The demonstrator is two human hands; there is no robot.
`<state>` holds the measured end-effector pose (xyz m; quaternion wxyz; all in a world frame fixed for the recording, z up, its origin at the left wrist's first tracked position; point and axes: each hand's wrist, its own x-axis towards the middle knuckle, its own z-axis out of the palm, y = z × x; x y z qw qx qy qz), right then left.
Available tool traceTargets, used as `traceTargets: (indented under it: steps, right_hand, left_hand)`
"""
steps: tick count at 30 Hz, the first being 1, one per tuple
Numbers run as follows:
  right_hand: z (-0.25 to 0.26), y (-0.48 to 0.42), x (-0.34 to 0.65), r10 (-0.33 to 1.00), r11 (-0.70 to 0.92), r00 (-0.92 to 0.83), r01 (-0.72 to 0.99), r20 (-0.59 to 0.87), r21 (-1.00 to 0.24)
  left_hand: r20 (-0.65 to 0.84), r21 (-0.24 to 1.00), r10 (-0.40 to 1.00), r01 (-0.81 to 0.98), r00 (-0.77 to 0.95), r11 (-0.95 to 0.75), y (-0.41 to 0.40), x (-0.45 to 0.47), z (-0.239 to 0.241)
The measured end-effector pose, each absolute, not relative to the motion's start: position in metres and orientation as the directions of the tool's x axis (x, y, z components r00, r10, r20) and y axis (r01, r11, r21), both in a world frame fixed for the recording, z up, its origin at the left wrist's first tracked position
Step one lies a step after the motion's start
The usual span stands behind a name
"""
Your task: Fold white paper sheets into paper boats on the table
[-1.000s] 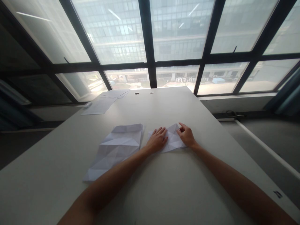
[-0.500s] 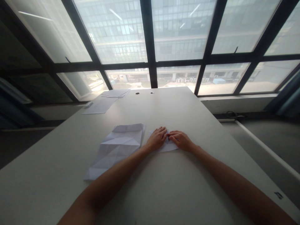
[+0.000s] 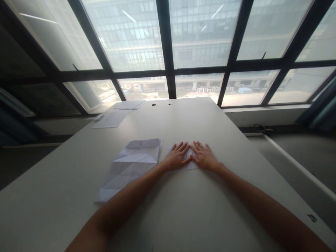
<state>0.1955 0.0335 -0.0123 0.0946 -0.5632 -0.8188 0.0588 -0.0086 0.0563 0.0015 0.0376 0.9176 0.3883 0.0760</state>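
A small folded piece of white paper (image 3: 191, 166) lies on the white table, mostly covered by my two hands. My left hand (image 3: 178, 157) rests flat on its left part, fingers spread and pointing away from me. Over the right part my right hand (image 3: 204, 157) is also laid flat with its fingers apart. The thumbs nearly meet, and a patch of paper shows between the hands. Beside my left forearm lies a larger stack of creased white paper (image 3: 136, 161), partly hidden by the arm.
More white sheets (image 3: 112, 118) lie at the table's far left. Two round holes are near the far edge of the white table (image 3: 183, 119). A small dark mark (image 3: 312, 218) sits near its right edge. Large windows stand beyond.
My right hand has gone from curled fingers on the paper to lying flat with fingers spread. My left hand's fingers have spread too. The creased stack has not moved.
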Motion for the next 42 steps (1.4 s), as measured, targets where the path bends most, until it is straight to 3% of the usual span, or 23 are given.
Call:
traceTargets:
  steps: [8, 14, 17, 23, 28, 33, 42]
  right_hand:
    - [-0.018, 0.038, 0.199, 0.983, 0.073, -0.026, 0.963, 0.18, -0.259]
    - [-0.022, 0.04, 0.206, 0.965, 0.06, 0.018, 0.956, 0.261, -0.289]
    - [-0.016, 0.04, 0.204, 0.948, 0.137, -0.033, 0.941, 0.318, -0.309]
    - [0.002, 0.031, 0.191, 0.79, 0.583, -0.402, 0.725, 0.463, -0.367]
    - [-0.005, 0.027, 0.183, 0.751, 0.659, -0.549, 0.659, 0.367, -0.363]
    - [-0.013, 0.029, 0.184, 0.852, 0.523, -0.48, 0.798, 0.209, -0.299]
    - [-0.015, 0.029, 0.184, 0.946, 0.315, -0.283, 0.916, 0.156, -0.25]
  left_hand:
    - [0.073, 0.126, 0.71, 0.699, 0.701, -0.704, 0.055, -0.009, 0.009]
    - [0.068, 0.173, 0.68, 0.663, 0.73, -0.729, 0.055, -0.008, 0.012]
    - [0.073, 0.181, 0.664, 0.645, 0.744, -0.742, 0.054, -0.008, 0.015]
    - [0.106, 0.187, 0.642, 0.619, 0.759, -0.763, 0.052, -0.006, 0.016]
    - [0.088, 0.194, 0.668, 0.645, 0.739, -0.739, 0.057, -0.006, 0.007]
    - [0.075, 0.183, 0.67, 0.65, 0.739, -0.738, 0.057, -0.006, 0.005]
    - [0.109, 0.143, 0.772, 0.758, 0.626, -0.636, 0.055, -0.004, 0.001]
